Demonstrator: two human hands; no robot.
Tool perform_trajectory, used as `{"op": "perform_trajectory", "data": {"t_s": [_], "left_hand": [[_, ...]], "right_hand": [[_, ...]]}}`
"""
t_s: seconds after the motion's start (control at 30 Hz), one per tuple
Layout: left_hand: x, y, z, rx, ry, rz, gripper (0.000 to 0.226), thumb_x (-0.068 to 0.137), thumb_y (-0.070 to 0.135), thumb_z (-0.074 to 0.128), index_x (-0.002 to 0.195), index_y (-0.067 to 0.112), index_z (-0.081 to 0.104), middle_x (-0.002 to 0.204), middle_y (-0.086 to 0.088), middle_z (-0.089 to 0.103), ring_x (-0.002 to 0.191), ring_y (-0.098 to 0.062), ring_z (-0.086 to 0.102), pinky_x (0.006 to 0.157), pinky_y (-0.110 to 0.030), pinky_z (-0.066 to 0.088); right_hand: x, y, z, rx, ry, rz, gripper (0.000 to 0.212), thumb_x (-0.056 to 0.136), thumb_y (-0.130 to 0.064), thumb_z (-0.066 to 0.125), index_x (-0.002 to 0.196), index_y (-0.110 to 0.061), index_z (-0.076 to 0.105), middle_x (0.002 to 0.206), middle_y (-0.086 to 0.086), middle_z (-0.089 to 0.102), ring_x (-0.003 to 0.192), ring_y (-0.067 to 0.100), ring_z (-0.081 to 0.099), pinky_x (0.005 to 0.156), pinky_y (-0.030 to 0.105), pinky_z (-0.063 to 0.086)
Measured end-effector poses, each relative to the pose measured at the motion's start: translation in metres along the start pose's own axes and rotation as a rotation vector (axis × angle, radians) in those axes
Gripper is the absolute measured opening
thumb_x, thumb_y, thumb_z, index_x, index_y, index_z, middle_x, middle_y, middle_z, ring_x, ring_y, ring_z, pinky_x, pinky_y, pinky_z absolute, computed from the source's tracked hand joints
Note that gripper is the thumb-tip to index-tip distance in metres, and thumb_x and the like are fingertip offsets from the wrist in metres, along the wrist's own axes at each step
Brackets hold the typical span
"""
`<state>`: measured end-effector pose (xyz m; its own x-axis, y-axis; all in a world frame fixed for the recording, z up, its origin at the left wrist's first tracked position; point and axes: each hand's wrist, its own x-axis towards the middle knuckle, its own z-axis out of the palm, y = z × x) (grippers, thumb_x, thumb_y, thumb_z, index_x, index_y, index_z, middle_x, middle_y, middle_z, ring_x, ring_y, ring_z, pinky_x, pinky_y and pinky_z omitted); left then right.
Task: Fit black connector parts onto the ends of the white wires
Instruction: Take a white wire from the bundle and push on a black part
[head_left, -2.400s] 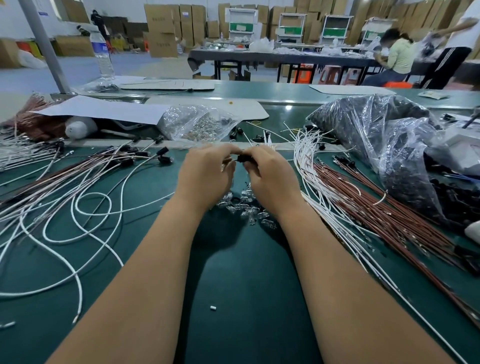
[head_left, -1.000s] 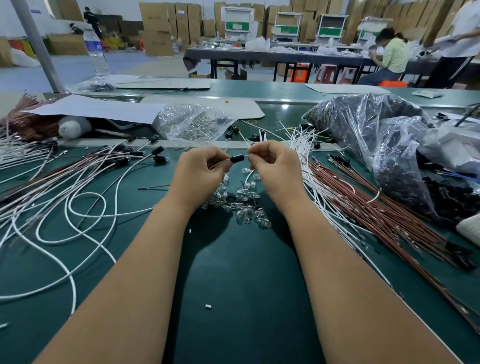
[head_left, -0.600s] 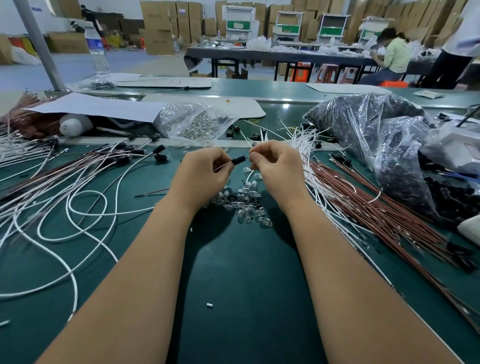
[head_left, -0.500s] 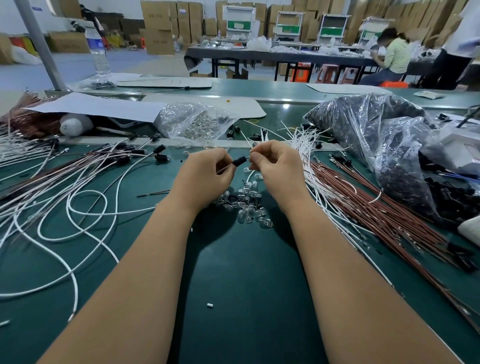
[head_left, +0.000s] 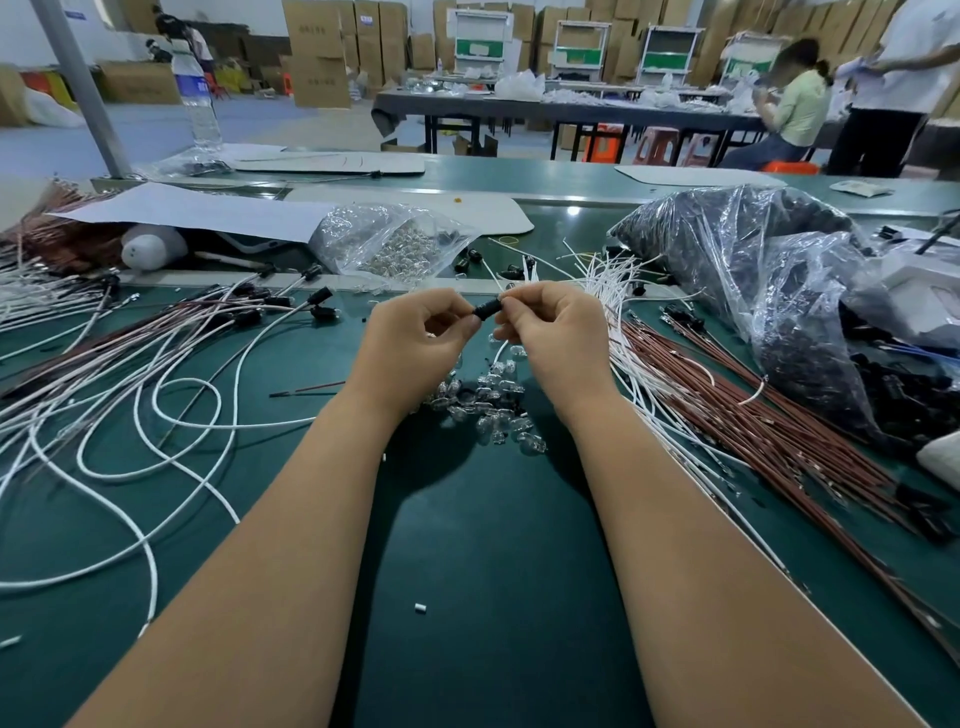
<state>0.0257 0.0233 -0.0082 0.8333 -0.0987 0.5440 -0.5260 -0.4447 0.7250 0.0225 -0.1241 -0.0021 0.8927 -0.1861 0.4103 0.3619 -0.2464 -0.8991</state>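
head view: black connector lies crosswise between both hands; left hand and right hand pinch opposite ends, equally near.

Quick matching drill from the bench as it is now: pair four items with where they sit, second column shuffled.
1. black connector
2. clear bulbs
3. brown wires
4. water bottle

A. far left, standing on the back bench
B. pinched between left hand and right hand
C. loose pile on the mat below the hands
D. fanned out right of the right forearm

Pairs: 1-B, 2-C, 3-D, 4-A
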Motion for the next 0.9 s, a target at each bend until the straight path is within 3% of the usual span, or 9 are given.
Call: {"op": "perform_trajectory", "data": {"t_s": [0.2,0.3,0.43,0.53,0.63,0.7,0.8,0.9], "left_hand": [[0.0,0.0,0.001,-0.016,0.038,-0.003,0.009,0.087,0.01,0.067,0.079,0.007,0.07,0.059,-0.004,0.059,0.05,-0.004,0.045,0.052,-0.015,0.037],[0.002,-0.002,0.002,-0.012,0.066,-0.043,0.005,0.087,0.012,0.068,0.083,0.009,0.07,0.061,0.001,0.06,0.053,-0.008,0.05,0.054,-0.02,0.041],[0.004,-0.001,0.0,-0.043,0.035,-0.075,0.007,0.088,0.012,0.068,0.087,0.005,0.069,0.068,-0.01,0.065,0.059,-0.017,0.056,0.058,-0.029,0.047],[0.005,0.002,-0.002,-0.076,-0.029,-0.085,0.005,0.088,0.004,0.066,0.089,0.001,0.069,0.07,-0.022,0.062,0.06,-0.019,0.049,0.053,-0.032,0.04],[0.008,0.001,-0.004,-0.139,-0.082,-0.146,0.014,0.088,-0.001,0.062,0.088,0.011,0.068,0.067,-0.015,0.052,0.061,-0.02,0.041,0.053,-0.026,0.031],[0.009,0.0,-0.007,-0.18,-0.076,-0.164,0.02,0.089,-0.002,0.061,0.085,0.017,0.068,0.066,-0.012,0.049,0.062,-0.02,0.039,0.053,-0.025,0.029],[0.008,-0.004,-0.008,-0.164,-0.008,-0.187,0.013,0.09,0.001,0.06,0.091,0.012,0.069,0.067,-0.013,0.053,0.06,-0.018,0.041,0.054,-0.025,0.031],[0.009,-0.013,-0.008,-0.028,0.052,-0.228,0.011,0.092,0.007,0.058,0.094,0.007,0.069,0.069,-0.006,0.057,0.055,-0.013,0.042,0.053,-0.023,0.035]], "right_hand": [[-0.002,0.001,0.006,-0.093,-0.001,-0.053,0.011,0.087,0.0,0.062,0.09,-0.005,0.071,0.077,0.009,0.071,0.073,0.021,0.071,0.076,0.043,0.058],[-0.003,0.002,0.007,-0.113,0.001,-0.093,0.009,0.083,-0.007,0.071,0.091,-0.005,0.074,0.079,0.005,0.072,0.076,0.018,0.07,0.078,0.041,0.057],[-0.002,0.003,0.005,-0.091,0.002,-0.119,0.008,0.079,-0.009,0.077,0.086,-0.011,0.075,0.074,-0.006,0.07,0.071,0.01,0.068,0.075,0.035,0.058],[-0.001,0.005,0.005,-0.093,-0.012,-0.115,0.006,0.079,-0.008,0.076,0.081,-0.013,0.074,0.071,-0.002,0.07,0.07,0.016,0.068,0.074,0.038,0.057],[0.001,0.007,0.006,-0.102,-0.019,-0.1,0.011,0.08,-0.012,0.076,0.078,-0.021,0.07,0.071,-0.005,0.069,0.068,0.014,0.067,0.071,0.036,0.057],[0.001,0.008,0.007,-0.154,-0.024,-0.104,0.003,0.083,-0.018,0.074,0.084,-0.019,0.071,0.072,-0.007,0.068,0.068,0.012,0.065,0.069,0.032,0.055],[0.001,0.01,0.008,-0.319,-0.068,-0.154,0.015,0.09,-0.023,0.065,0.102,-0.017,0.072,0.08,-0.005,0.068,0.072,0.009,0.059,0.07,0.027,0.049],[-0.002,0.012,0.011,-0.581,-0.278,-0.246,0.025,0.094,-0.027,0.057,0.117,-0.025,0.068,0.101,0.0,0.069,0.094,0.016,0.055,0.088,0.034,0.045]]}}
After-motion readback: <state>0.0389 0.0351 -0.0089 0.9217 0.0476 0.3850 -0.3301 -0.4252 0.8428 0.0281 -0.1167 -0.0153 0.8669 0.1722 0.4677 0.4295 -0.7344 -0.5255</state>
